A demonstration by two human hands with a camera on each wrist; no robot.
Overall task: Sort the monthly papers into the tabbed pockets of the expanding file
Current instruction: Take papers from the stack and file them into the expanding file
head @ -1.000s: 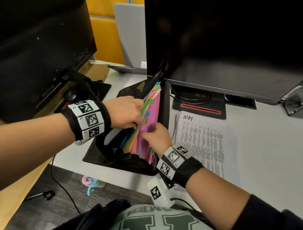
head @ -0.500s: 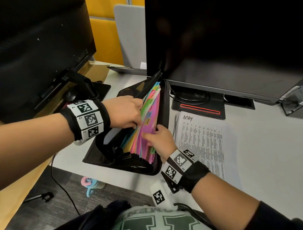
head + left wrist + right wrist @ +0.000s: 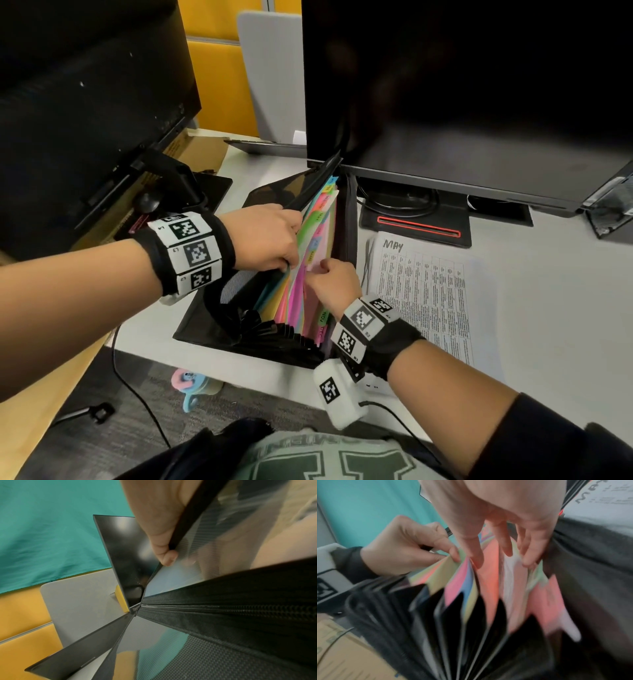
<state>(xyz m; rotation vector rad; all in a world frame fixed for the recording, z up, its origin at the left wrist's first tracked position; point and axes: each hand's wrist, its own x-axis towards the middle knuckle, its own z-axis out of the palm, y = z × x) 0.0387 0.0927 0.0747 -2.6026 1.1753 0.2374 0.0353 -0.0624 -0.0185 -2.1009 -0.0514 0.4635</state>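
A black expanding file [image 3: 219, 329] lies open on the white desk, its coloured tabbed dividers [image 3: 298, 301] fanned out. My left hand [image 3: 270, 240] grips the front flap and the front dividers; its thumb [image 3: 164, 555] hooks over the flap's black edge, and its fingertips [image 3: 453, 557] pinch a yellow-green divider. My right hand [image 3: 329, 281] reaches down into the pockets, thumb [image 3: 476, 558] and fingers straddling an orange divider [image 3: 489, 574]. A printed sheet headed MAY [image 3: 424, 294] lies flat on the desk right of the file. A green MAY tab [image 3: 318, 216] shows among the dividers.
A large dark monitor [image 3: 462, 85] stands just behind the file, its base [image 3: 418, 226] and cables beside the sheet. A second monitor [image 3: 85, 102] and a cardboard box [image 3: 202, 147] fill the left. The desk's front edge runs just below the file.
My right hand has shifted slightly among the rear dividers. My left hand has kept its hold on the front of the file.
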